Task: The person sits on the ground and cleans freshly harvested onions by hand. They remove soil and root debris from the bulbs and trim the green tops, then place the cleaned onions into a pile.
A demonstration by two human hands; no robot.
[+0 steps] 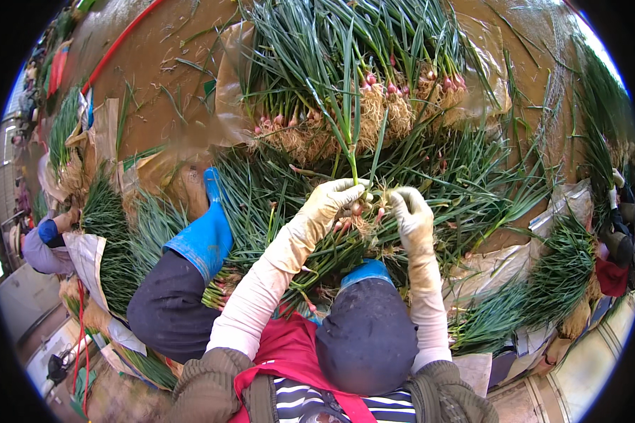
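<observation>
My left hand [333, 203], in a soiled pale glove, grips the stem of a green garlic plant [354, 164] just above its bulb. The plant's long leaves point away from me. Close to its root end, my right hand [414, 211] wears a similar glove and has its fingers bent near thin roots. Whether those fingertips pinch anything is unclear. Under both hands lies a loose heap of green garlic [444, 180], leaves and pinkish bulbs mixed. Beyond it, a neat stack of green garlic [307, 58] has its rooted bulbs turned towards me.
Plastic sheeting [233, 95] lies under the far stack on a wet brown floor [153, 111]. My blue boot [206, 232] stands left of the heap. More garlic piles [561, 264] lie at right. People work at both sides, one in a purple top [45, 248]. A red hose [121, 42] crosses upper left.
</observation>
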